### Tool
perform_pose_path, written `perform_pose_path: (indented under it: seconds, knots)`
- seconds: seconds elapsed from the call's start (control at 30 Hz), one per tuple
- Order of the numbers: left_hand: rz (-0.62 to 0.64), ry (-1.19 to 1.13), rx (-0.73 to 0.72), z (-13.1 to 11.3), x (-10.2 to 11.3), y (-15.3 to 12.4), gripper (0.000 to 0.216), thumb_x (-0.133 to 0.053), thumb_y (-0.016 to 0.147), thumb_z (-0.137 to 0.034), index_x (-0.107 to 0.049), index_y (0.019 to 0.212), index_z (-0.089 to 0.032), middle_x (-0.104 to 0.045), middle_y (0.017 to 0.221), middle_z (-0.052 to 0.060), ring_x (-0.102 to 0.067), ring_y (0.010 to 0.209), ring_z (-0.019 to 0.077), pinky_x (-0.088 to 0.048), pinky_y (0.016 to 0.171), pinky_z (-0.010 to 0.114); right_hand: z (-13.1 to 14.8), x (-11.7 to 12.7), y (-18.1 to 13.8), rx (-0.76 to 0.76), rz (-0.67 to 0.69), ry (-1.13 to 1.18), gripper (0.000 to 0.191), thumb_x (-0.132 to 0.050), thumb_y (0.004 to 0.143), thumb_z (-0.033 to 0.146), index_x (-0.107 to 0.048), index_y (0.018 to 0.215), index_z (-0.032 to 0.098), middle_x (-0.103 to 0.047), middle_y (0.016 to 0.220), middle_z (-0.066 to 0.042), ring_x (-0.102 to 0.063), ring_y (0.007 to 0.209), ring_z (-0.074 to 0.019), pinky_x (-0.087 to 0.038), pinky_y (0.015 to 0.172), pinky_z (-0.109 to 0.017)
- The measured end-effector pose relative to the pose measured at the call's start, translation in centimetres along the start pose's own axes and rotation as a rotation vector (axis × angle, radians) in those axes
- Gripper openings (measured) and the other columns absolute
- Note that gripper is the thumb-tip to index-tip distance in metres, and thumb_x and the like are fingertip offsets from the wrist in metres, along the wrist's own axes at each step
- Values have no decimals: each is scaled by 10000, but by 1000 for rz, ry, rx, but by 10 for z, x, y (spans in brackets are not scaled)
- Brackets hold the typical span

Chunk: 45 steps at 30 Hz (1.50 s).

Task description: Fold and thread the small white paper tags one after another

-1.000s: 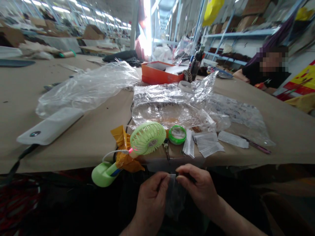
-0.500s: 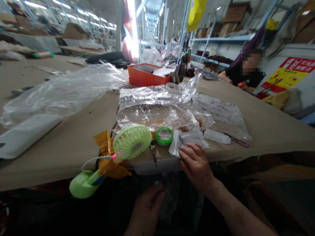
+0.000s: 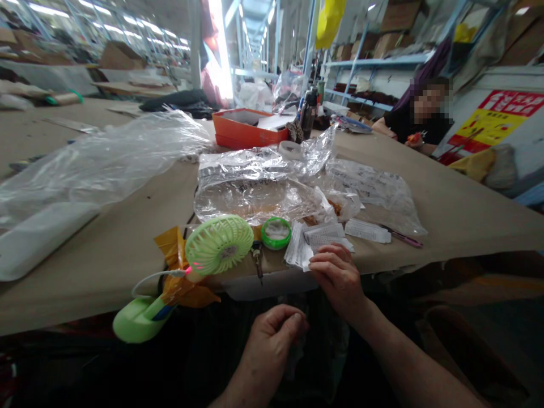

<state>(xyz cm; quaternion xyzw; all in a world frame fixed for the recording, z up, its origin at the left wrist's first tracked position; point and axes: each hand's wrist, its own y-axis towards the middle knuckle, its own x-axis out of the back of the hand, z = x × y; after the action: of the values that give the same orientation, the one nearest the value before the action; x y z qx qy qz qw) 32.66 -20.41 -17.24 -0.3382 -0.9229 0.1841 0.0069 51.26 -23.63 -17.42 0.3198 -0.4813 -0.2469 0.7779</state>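
My right hand (image 3: 338, 277) is at the front edge of the table, with thumb and fingertips closed on the end of a white paper slip (image 3: 305, 262). That slip belongs to a fanned pile of printed slips (image 3: 325, 233). Lower and to the left, my left hand (image 3: 274, 340) is pinched shut below the table edge. Dim clear plastic (image 3: 296, 356) hangs under its fingers; its shape is hard to make out. A round green tub (image 3: 276, 233) with whitish contents stands left of the slips, beside a small pointed tool (image 3: 257, 262).
A light green fan (image 3: 221, 243) is taped at the table edge. Clear plastic bags (image 3: 255, 192) cover the middle, and a large plastic sheet (image 3: 97, 153) lies left. An orange box (image 3: 246, 133) and a tape roll (image 3: 291, 149) are behind. A person (image 3: 425, 122) sits far right.
My left hand has come up and to the right, nearer the table edge. My right hand's fingers have drawn together at the slips' near end. The view has shifted slightly.
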Motion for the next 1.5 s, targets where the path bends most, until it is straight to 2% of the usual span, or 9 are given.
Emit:
perform_pose_path:
  seconds: [0.17, 0.3, 0.47, 0.63, 0.8, 1.07, 1.23, 1.37, 1.5]
  knots:
    - [99, -496, 200, -6, -10, 3, 248, -668, 765, -368, -678, 824, -128, -693, 753, 79, -635, 694, 162, -486, 659, 266, 14, 9, -4, 64, -2, 105, 102, -582, 852, 171, -650, 820, 239, -700, 829, -12, -587, 954, -198, -457, 899, -423]
    - [168, -808, 213, -10, -18, 8, 266, -642, 804, -363, -671, 881, -109, -689, 798, 73, -628, 672, 124, -491, 642, 236, 39, 15, -20, 140, 90, 183, 117, -546, 871, 177, -635, 815, 228, -700, 828, -11, -584, 963, -185, -468, 910, -407]
    - [76, -773, 247, -10, -21, 14, 228, -793, 638, -234, -667, 766, -95, -652, 625, 19, -572, 516, 82, -433, 488, 172, 46, 24, -30, 160, 206, 165, 107, -540, 879, 192, -638, 919, 205, -699, 856, -27, -592, 959, -183, -464, 940, -387]
    - [4, -569, 327, -5, -18, 9, 261, -757, 691, -280, -658, 859, -107, -692, 645, 57, -634, 548, 138, -508, 555, 250, 2, 36, -16, -8, 161, -161, 277, -539, 873, 194, -606, 1141, 178, -659, 1033, -96, -549, 1067, -241, -487, 912, -413]
    - [-5, -536, 346, 6, -16, 8, 234, -705, 744, -273, -630, 893, -110, -688, 637, 46, -638, 543, 143, -510, 536, 256, -22, 36, -12, 11, 197, -405, 184, -513, 889, 165, -669, 987, 174, -694, 985, -80, -587, 964, -239, -475, 861, -395]
    - [27, -558, 380, 11, -12, 10, 239, -688, 753, -223, -611, 938, -92, -696, 669, 67, -645, 551, 161, -522, 541, 281, -34, 38, -14, -22, 62, -211, 86, -568, 869, 178, -649, 853, 200, -700, 874, -44, -627, 882, -189, -488, 827, -355]
    - [89, -596, 430, -1, -11, 6, 175, -623, 801, -197, -627, 929, -79, -699, 705, 92, -652, 574, 177, -537, 584, 320, -12, 38, -19, 32, -13, -17, 116, -579, 847, 130, -649, 884, 215, -687, 919, -46, -588, 1003, -205, -483, 872, -407]
    - [188, -732, 385, -8, -12, 4, 135, -646, 778, -180, -670, 856, -73, -667, 665, 62, -612, 537, 137, -503, 546, 266, 26, 26, -31, 212, 184, 176, 97, -568, 869, 165, -650, 857, 216, -700, 887, -9, -587, 1002, -176, -440, 939, -392]
    - [212, -810, 350, -8, -12, 2, 109, -719, 695, -158, -690, 721, -56, -625, 597, 34, -548, 488, 82, -402, 469, 180, 42, 16, -40, 241, 276, 202, 138, -536, 892, 158, -636, 811, 210, -698, 823, 29, -580, 994, -150, -370, 1013, -366]
